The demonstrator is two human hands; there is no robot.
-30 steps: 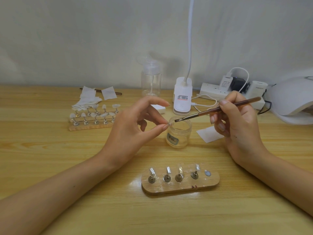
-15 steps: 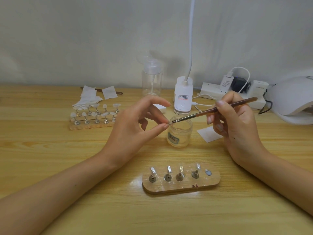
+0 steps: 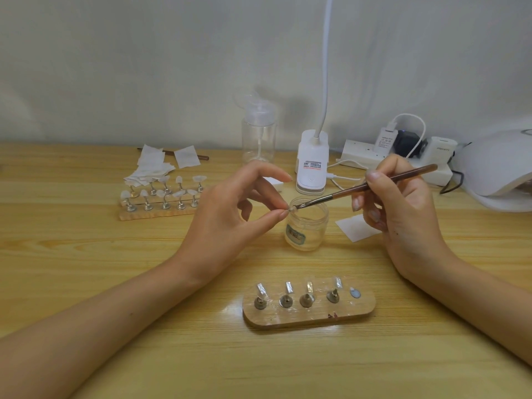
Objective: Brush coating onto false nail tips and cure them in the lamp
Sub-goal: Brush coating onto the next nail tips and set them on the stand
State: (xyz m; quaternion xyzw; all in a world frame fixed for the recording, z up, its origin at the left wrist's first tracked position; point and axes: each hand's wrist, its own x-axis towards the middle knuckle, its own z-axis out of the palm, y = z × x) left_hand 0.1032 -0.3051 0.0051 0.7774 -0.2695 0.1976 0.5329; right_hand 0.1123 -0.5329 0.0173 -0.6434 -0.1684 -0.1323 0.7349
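Thumb and one finger of the left hand [image 3: 230, 214] pinch a small pale nail tip [image 3: 291, 209], which pokes out just past the fingertips while another finger arches above it. The tip hangs over the open mouth of a clear jar [image 3: 307, 226] standing on the wooden table [image 3: 86, 254]. The right hand [image 3: 403, 214] grips a brown brush [image 3: 374, 185] like a pen, fingers curled round the handle. The bristle end touches the nail tip and the handle slants up to the right. Nearer the person lies a wooden stand [image 3: 309, 315] with four metal holders. A second stand [image 3: 161, 210] at far left carries two rows of pale tips. The white curing lamp [image 3: 501, 171] sits at the right edge, well apart from the pinched tip.
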